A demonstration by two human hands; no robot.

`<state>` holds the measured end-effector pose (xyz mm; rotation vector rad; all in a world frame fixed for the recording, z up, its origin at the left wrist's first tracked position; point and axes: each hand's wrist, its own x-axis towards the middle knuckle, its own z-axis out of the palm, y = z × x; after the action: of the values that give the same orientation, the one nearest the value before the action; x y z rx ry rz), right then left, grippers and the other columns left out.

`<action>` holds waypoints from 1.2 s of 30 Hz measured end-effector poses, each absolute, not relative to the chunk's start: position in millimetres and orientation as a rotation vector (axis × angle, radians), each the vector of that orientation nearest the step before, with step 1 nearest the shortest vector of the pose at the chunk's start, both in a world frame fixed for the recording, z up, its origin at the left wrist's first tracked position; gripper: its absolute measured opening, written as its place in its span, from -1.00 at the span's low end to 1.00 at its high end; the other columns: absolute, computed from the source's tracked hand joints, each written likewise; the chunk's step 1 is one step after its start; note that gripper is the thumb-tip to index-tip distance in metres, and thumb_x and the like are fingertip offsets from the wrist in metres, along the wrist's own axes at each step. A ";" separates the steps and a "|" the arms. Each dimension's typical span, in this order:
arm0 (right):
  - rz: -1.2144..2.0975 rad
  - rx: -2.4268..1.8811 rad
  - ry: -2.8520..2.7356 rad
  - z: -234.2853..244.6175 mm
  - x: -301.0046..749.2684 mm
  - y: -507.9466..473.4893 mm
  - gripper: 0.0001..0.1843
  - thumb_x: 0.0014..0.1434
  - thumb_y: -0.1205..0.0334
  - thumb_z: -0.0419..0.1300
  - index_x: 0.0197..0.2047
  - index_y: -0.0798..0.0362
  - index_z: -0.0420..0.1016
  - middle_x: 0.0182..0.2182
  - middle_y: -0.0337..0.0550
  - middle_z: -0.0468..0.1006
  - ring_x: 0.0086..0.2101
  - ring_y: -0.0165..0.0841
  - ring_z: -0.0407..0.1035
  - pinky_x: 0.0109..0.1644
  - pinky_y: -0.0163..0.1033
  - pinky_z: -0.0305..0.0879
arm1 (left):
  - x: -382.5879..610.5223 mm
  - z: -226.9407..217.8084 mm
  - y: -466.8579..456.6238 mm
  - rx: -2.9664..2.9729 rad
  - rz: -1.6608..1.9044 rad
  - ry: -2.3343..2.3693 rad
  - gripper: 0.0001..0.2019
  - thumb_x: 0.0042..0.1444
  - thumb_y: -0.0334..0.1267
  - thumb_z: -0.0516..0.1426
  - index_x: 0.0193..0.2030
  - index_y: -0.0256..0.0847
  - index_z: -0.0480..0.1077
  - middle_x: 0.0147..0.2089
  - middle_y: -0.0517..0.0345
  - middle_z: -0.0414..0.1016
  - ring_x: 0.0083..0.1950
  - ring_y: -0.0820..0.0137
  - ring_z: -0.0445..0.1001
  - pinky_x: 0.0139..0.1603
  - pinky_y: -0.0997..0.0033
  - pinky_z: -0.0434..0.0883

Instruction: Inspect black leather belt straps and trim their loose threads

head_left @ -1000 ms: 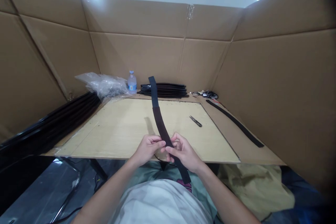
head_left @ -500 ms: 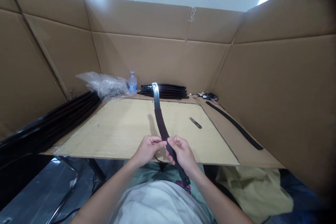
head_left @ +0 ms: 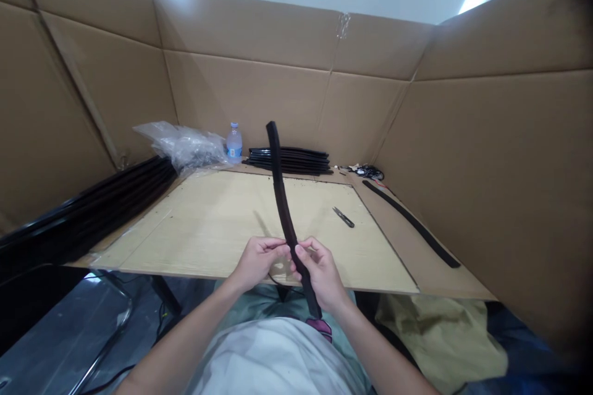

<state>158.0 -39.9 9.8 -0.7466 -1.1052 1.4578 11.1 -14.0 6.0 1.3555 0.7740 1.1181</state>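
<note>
Both forearms reach forward from the bottom edge of the view and meet over the near edge of the table (head_left: 194,228). The left hand (head_left: 257,257) is held palm inward, its fingers curled toward the right. The right hand (head_left: 319,270) faces it, knuckles turned outward, thumb uppermost.

Between them runs a long black strip (head_left: 280,192), narrow and slightly curved. Its lower end projects below the right hand toward the person's lap; its upper end rises above the table, tilted away from the person, and stands in front of the cardboard wall (head_left: 287,92).

The left hand's fingertips are pressed together on the strip's left side. The right hand is closed around the strip just beside them, thumb and fingers pinching it. The two hands nearly touch.

A water bottle (head_left: 234,144) with a blue label stands at the far edge of the table; its writing is too small to read. Beside it lie a crumpled plastic bag (head_left: 183,145) and a stack of black strips (head_left: 291,160). Small snips (head_left: 343,217) rest on the table to the right of the held strip. A further single strip (head_left: 412,222) lies well apart on the right.
</note>
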 end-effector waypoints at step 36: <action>1.423 -0.822 -1.213 8.0 155.8 -41.7 -0.68 -0.08 0.19 0.34 -0.43 0.08 0.23 -0.61 -0.33 0.41 -0.63 -0.50 0.29 -0.59 -0.41 0.24 | 10.3 4.5 -16.3 1.379 1.079 0.776 -0.73 0.03 -0.15 0.16 -0.52 -0.35 0.36 -0.64 0.22 0.35 -0.61 0.49 0.35 -0.61 0.55 0.25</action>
<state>155.8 -41.7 8.0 -0.8219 -1.2129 1.4225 10.3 -16.3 4.5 1.3794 0.7764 1.0795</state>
